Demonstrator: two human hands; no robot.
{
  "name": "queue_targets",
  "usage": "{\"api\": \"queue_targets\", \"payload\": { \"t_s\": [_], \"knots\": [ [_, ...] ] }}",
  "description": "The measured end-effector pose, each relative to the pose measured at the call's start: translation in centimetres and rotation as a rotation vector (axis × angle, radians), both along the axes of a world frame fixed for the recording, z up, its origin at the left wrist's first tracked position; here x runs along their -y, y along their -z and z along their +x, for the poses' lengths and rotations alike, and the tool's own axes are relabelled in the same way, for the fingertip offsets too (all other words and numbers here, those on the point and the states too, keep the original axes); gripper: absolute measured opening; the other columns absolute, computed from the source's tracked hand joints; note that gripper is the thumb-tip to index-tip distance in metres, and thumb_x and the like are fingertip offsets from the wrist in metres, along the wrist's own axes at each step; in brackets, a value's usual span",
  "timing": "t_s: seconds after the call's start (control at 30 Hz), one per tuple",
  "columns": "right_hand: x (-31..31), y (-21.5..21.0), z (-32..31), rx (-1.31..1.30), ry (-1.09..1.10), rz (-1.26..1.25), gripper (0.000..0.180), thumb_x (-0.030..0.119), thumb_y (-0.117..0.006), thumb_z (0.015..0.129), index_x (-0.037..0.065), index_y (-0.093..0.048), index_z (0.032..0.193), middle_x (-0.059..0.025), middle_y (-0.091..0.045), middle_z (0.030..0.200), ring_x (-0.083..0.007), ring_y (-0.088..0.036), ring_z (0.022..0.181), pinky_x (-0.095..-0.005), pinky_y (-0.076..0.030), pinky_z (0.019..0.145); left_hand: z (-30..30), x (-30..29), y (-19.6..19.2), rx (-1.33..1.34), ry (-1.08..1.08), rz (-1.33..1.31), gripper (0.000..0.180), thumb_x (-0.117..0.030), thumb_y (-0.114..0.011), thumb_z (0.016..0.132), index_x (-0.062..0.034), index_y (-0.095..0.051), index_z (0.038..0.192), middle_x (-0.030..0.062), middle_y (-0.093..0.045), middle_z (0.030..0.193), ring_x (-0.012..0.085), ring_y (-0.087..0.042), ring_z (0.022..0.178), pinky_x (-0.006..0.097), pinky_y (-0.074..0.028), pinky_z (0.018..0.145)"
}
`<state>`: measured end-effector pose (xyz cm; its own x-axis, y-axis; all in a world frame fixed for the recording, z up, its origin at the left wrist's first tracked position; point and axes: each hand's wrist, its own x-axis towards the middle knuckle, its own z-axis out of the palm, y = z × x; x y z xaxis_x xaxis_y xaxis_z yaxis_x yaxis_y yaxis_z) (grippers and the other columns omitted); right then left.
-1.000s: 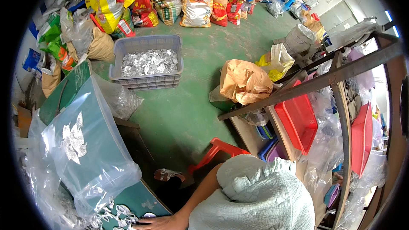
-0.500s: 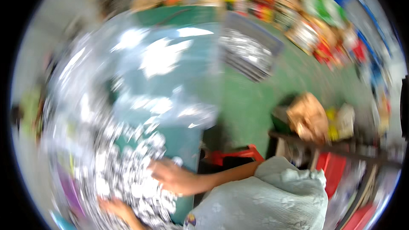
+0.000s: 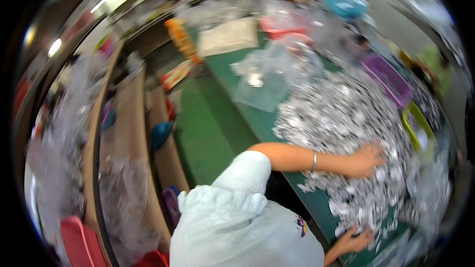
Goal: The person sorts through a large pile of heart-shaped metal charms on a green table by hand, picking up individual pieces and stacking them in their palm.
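A wide heap of small, flat, shiny silver pieces [image 3: 336, 111] covers much of the green table [image 3: 225, 71]. My left hand [image 3: 365, 162], with a bangle on its wrist, rests on the heap's middle, palm down and fingers spread. Lower down, at the near end of the heap, my right hand [image 3: 352, 242] touches the loose pieces. Its fingers are bent but apart, and no held piece can be made out. The exact kind of the pieces is too blurred to tell.
A purple basket [image 3: 387, 80] and a yellow-green tray [image 3: 418, 127] border the heap. Clear plastic bags [image 3: 267, 81] lie on the table's far part, near a pink tray [image 3: 282, 28]. Shelving with bags [image 3: 121, 188] runs along the left, and a red bin [image 3: 81, 242] stands below.
The view has swung round, so the table now lies on the right, with shelving on the left. Both hands are still at the silver pieces; blur in the earlier frame hides finer movement.
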<state>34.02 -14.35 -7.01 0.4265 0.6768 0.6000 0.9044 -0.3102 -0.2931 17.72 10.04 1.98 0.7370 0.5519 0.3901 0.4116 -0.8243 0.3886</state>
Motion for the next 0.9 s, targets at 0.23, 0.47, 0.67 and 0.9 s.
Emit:
{"api": "queue_targets", "payload": {
  "t_s": [0.23, 0.47, 0.67, 0.9],
  "knots": [
    [-9.1, -4.9, -5.7, -0.041, -0.398, -0.006, 0.052, 0.035, -0.057, 0.088, -0.002, -0.048, 0.123, -0.0251, -0.045, 0.124, -0.04, -0.041, 0.116, -0.0449, -0.033, 0.097, -9.2, 5.6, 4.2, -0.022, -0.184, 0.035, 0.069, -0.039, -0.064, 0.075, -0.0065, -0.039, 0.131, 0.0194, -0.019, 0.144, 0.0444, -0.008, 0.134, 0.065, -0.017, 0.101],
    [-13.3, -5.8, -13.5, 0.257, -0.294, -0.457, 0.059, 0.047, -0.045, 0.09, 0.013, -0.036, 0.137, -0.0197, -0.028, 0.141, -0.0412, -0.027, 0.128, -0.0522, -0.026, 0.101, -14.8, 8.1, 6.6, 0.057, -0.33, -0.056, 0.072, -0.034, -0.063, 0.077, -0.0033, -0.033, 0.135, 0.0197, -0.016, 0.146, 0.0423, -0.008, 0.135, 0.059, -0.015, 0.105],
    [-12.1, -6.7, -14.4, 0.244, -0.493, -0.163, 0.063, 0.058, -0.044, 0.085, 0.015, -0.046, 0.132, -0.0279, -0.04, 0.13, -0.0483, -0.037, 0.117, -0.057, -0.029, 0.097, -15.1, 8.5, 6.4, 0.091, -0.295, -0.027, 0.071, -0.034, -0.06, 0.08, 0.0023, -0.031, 0.133, 0.0226, -0.016, 0.145, 0.0415, -0.008, 0.136, 0.054, -0.011, 0.108],
    [-10.2, -6.5, -14.3, 0.273, -0.445, -0.186, 0.063, 0.057, -0.042, 0.087, 0.015, -0.043, 0.134, -0.0302, -0.039, 0.13, -0.0518, -0.039, 0.113, -0.0583, -0.033, 0.093, -14.6, 9.3, 6.6, 0.103, -0.277, -0.052, 0.072, -0.033, -0.06, 0.08, 0.0027, -0.029, 0.134, 0.0234, -0.016, 0.145, 0.0409, -0.009, 0.136, 0.051, -0.011, 0.109]
  ]
}}
